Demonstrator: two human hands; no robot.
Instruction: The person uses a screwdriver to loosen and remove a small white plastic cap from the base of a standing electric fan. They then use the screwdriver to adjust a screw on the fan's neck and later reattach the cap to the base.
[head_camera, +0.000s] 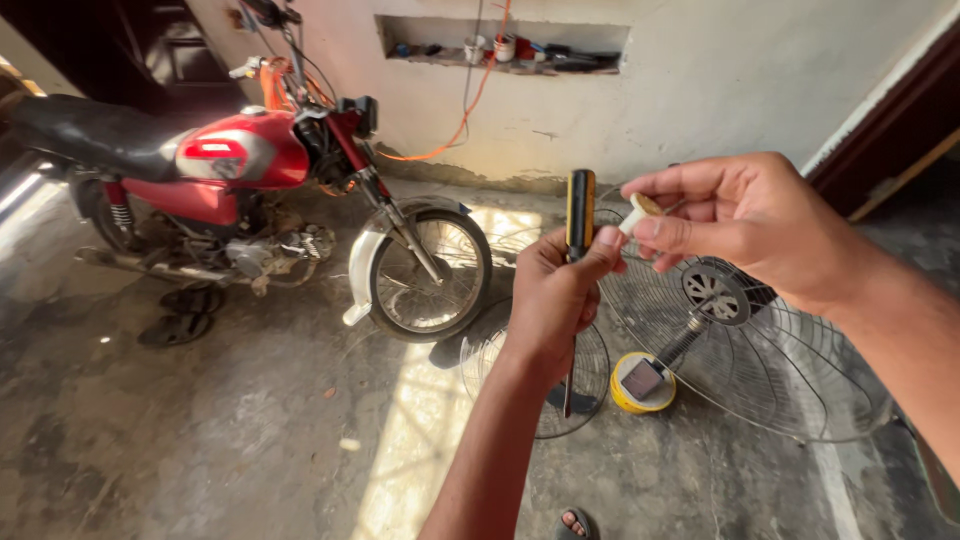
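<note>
My left hand (553, 295) is closed around a screwdriver (579, 212) with a black and yellow handle; its handle sticks up above my fist and its shaft points down toward the floor. My right hand (740, 220) pinches a small white part (636, 212) with a tan tip between thumb and fingers, right beside the screwdriver handle and my left thumb. Both hands are raised above a pedestal fan (715, 295) lying on the concrete floor, its wire guard and grey hub facing up.
A red motorcycle (240, 160) stands at the left, front wheel (428, 272) near the fan. A separate wire fan guard (500, 350) and a yellow round device (643, 383) lie on the floor. Sandals (185, 315) lie beside the motorcycle. My toes (577, 524) show at the bottom.
</note>
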